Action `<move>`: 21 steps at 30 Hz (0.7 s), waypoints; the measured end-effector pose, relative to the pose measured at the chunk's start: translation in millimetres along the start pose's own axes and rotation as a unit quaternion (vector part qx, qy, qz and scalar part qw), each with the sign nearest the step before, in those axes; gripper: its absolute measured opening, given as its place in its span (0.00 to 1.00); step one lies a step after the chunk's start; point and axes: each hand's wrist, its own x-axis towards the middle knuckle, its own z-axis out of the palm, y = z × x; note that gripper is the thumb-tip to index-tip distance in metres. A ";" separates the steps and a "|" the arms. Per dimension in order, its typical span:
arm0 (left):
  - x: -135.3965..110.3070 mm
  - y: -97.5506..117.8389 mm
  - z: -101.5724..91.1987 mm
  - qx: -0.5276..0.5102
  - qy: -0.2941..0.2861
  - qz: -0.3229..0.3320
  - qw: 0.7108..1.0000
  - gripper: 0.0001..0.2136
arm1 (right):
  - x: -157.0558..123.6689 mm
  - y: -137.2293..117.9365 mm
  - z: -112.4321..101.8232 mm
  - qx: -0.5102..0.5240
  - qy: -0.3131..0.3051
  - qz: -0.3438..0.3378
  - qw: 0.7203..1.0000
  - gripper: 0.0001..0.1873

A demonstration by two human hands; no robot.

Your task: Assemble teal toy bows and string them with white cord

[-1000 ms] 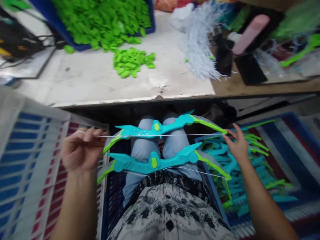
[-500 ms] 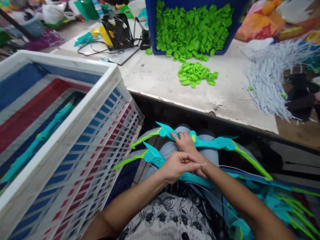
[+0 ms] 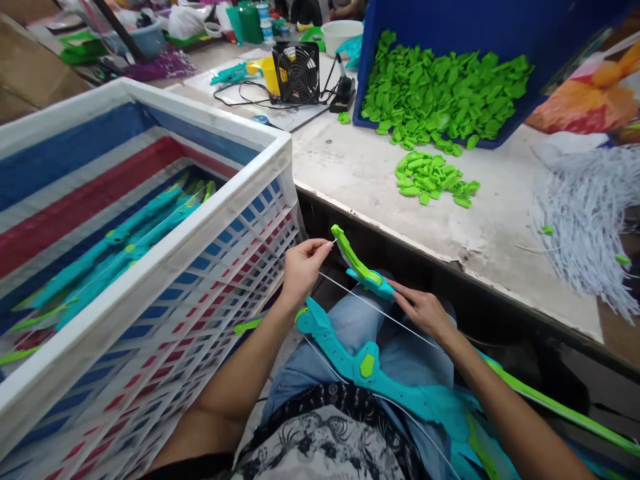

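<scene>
My left hand pinches the end of a thin white string right at the green tip of a teal and green toy bow. That bow is tilted up over my lap, and my right hand grips its teal limb just below the tip. A second toy bow, strung, lies across my knees beneath it.
A white slatted crate on my left holds several finished bows. The table ahead carries a blue bin of green plastic pieces, a loose pile of them, a bundle of white strings and a small fan.
The view swung left toward the crate. My hands went from the bow's middle to its left tip, and the bow tilted upward; my left hand pulled the string up to the tip.
</scene>
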 end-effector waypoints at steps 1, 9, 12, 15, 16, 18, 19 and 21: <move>5.6 0.2 2.8 0.020 -0.005 0.019 1.000 0.09 | 0.0 0.0 0.1 0.003 0.000 0.004 1.000 0.21; 14.2 -4.3 15.3 0.103 0.002 0.081 0.991 0.09 | 0.1 -0.4 0.6 0.004 0.011 -0.003 1.000 0.21; 14.4 -4.8 14.2 0.106 0.006 0.086 0.991 0.09 | -0.2 -0.2 1.9 0.003 0.019 -0.008 1.000 0.20; 14.9 -4.0 13.9 0.111 0.002 0.091 0.990 0.09 | -0.7 0.2 2.4 0.001 0.022 -0.011 1.000 0.20; 15.1 -3.6 14.1 0.114 0.002 0.093 0.989 0.08 | -0.8 0.2 2.3 0.001 0.024 -0.012 1.000 0.20; 15.3 -3.1 15.4 0.121 0.001 0.098 0.988 0.08 | -0.9 -0.4 2.0 -0.004 0.026 -0.013 1.000 0.20; 15.2 -3.0 16.3 0.128 0.001 0.101 0.987 0.08 | -0.9 -1.0 1.9 -0.008 0.026 -0.014 1.000 0.20; 14.4 -3.9 18.8 0.138 0.009 0.106 0.985 0.07 | -1.6 -3.0 2.3 -0.022 0.025 -0.016 0.999 0.20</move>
